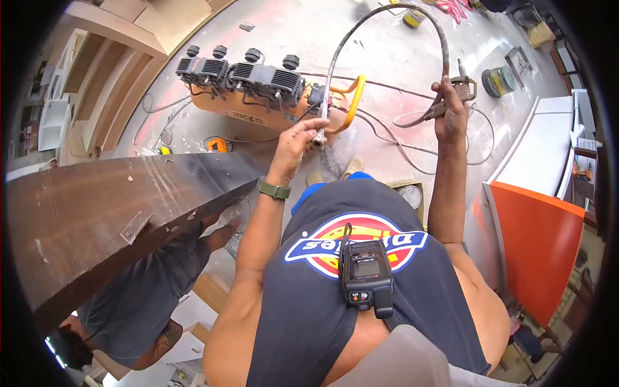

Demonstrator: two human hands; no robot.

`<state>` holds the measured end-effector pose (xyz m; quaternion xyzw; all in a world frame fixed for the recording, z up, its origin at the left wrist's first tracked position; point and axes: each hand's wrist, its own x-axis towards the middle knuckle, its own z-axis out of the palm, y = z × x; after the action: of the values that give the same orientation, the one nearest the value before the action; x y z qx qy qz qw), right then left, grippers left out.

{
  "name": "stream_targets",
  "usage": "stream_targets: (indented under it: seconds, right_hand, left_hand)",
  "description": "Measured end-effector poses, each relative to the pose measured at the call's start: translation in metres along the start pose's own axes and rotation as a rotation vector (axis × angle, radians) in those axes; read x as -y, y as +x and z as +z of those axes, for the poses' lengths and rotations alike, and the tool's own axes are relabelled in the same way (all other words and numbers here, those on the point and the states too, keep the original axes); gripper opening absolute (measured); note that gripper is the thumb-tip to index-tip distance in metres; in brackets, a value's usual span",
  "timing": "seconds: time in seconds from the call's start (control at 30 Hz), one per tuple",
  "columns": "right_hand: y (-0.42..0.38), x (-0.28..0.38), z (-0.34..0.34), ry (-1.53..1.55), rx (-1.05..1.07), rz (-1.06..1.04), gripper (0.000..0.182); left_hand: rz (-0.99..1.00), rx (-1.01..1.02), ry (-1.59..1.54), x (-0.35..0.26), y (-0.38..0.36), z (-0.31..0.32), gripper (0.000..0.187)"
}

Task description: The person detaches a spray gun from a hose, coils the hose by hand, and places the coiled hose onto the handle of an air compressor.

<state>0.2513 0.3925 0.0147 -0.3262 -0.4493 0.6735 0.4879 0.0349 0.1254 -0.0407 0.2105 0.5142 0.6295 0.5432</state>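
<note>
My left hand (295, 143) grips the metal end fitting of a grey air hose (387, 9), which arcs up and over to the right. My right hand (451, 109) is closed around an air blow gun (459, 90) joined to the other end of that hose. Both hands are raised in front of my chest. Below them on the floor stands an orange air compressor (258, 97) with black motor heads and a yellow handle (353, 103).
A dark wooden board (109, 206) juts in from the left; a person (142, 303) crouches beneath it. An orange and white panel (538, 226) stands at the right. Cables (412, 151), tape rolls (498, 80) and wooden cabinets (109, 51) lie about the floor.
</note>
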Motion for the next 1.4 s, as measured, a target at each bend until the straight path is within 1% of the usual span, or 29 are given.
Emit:
stream_targets:
  seconds: [0.1,0.17,0.23,0.27,0.37,0.4,0.43,0.5,0.53,0.57,0.6,0.63,0.67,0.7,0.77,0.83,0.87,0.9,0.93,0.97,1.0,1.03,1.1,1.17,1.2,1.23,1.3,1.37,1.4]
  right_hand:
    - [0.002,0.002,-0.005,-0.046,-0.030,-0.052,0.012]
    - [0.005,0.002,-0.015,-0.086,-0.065,0.022,0.017]
    - [0.016,0.004,-0.024,-0.116,-0.039,-0.016,0.021]
    - [0.024,0.005,-0.029,-0.124,-0.032,0.004,0.022]
    - [0.050,0.013,-0.036,-0.162,0.027,0.106,0.025]
    - [0.041,0.013,-0.016,-0.188,0.089,0.103,0.024]
    - [0.053,0.016,-0.015,-0.199,0.158,0.108,0.023]
    - [0.080,-0.008,-0.021,0.030,0.315,0.166,0.023]
    - [0.087,0.002,-0.026,-0.064,0.381,0.180,0.024]
    - [0.094,0.016,-0.034,-0.153,0.445,0.193,0.025]
    - [0.106,0.024,-0.048,-0.173,0.488,0.300,0.028]
    - [0.113,0.030,-0.063,-0.240,0.503,0.264,0.031]
    - [0.128,0.033,-0.080,-0.180,0.478,0.300,0.032]
    - [0.141,0.032,-0.101,-0.118,0.452,0.347,0.033]
    - [0.167,0.037,-0.141,-0.113,0.384,0.511,0.035]
    - [0.182,0.039,-0.172,-0.103,0.304,0.390,0.033]
    - [0.189,0.043,-0.190,-0.135,0.245,0.340,0.032]
    - [0.196,0.049,-0.210,-0.168,0.192,0.291,0.032]
    - [0.204,0.044,-0.230,-0.073,0.081,0.281,0.030]
    - [0.211,0.056,-0.244,-0.038,0.015,0.268,0.028]
    - [0.212,0.067,-0.255,0.032,-0.057,0.257,0.030]
    - [0.216,0.070,-0.263,0.021,-0.138,0.235,0.030]
    - [0.220,0.073,-0.273,0.062,-0.226,0.191,0.029]
    - [0.222,0.079,-0.278,-0.021,-0.190,0.192,0.030]
    - [0.225,0.082,-0.277,-0.066,-0.157,0.195,0.031]
    - [0.226,0.083,-0.275,-0.153,-0.161,0.197,0.031]
    - [0.238,0.084,-0.266,-0.295,-0.132,0.156,0.031]
    - [0.252,0.083,-0.257,-0.367,-0.111,0.010,0.031]
    - [0.258,0.090,-0.245,-0.418,-0.125,0.004,0.030]
  left_hand:
    - [0.135,0.046,-0.204,-0.018,0.009,0.022,0.041]
    - [0.200,0.040,0.017,-0.026,0.016,0.030,0.041]
    - [0.269,0.043,0.174,-0.024,0.040,0.050,0.042]
    - [0.216,0.033,0.206,-0.022,0.054,0.061,0.044]
    - [0.220,0.056,0.302,-0.001,0.105,0.104,0.044]
    - [0.215,0.070,0.347,0.002,0.108,0.106,0.048]
    - [0.259,0.082,0.462,0.010,0.127,0.128,0.051]
    - [0.305,0.139,0.799,0.007,0.151,0.180,0.051]
    - [0.329,0.111,0.785,0.023,0.167,0.197,0.036]
    - [0.279,0.075,0.730,0.042,0.188,0.206,0.030]
    - [0.220,0.043,0.678,0.061,0.208,0.212,0.025]
    - [0.178,0.011,0.629,0.059,0.223,0.225,0.020]
    - [0.195,-0.013,0.664,0.053,0.240,0.240,0.012]
    - [0.141,-0.024,0.767,0.050,0.259,0.256,0.013]
    - [0.175,0.130,0.631,0.074,0.305,0.292,0.015]
    - [0.379,0.346,0.994,0.076,0.333,0.347,0.025]
    - [0.325,0.312,0.780,0.077,0.338,0.375,0.019]
    - [0.146,0.320,0.693,0.084,0.350,0.390,0.020]
    - [0.122,0.413,0.573,0.100,0.364,0.402,0.022]
    - [0.094,0.459,0.637,0.094,0.368,0.421,0.024]
    - [0.097,0.467,0.524,0.107,0.373,0.435,0.025]
    - [0.037,0.486,0.478,0.107,0.373,0.446,0.027]
    - [0.006,0.504,0.354,0.132,0.384,0.454,0.028]
    - [0.009,0.527,0.393,0.126,0.387,0.461,0.028]
    - [0.017,0.525,0.409,0.121,0.390,0.463,0.028]
    - [0.173,0.523,0.580,0.136,0.401,0.456,0.026]
    - [0.248,0.380,0.611,0.124,0.407,0.455,0.024]
    - [0.432,0.186,0.732,0.112,0.423,0.448,0.028]
    - [0.381,0.120,0.594,0.099,0.431,0.439,0.029]
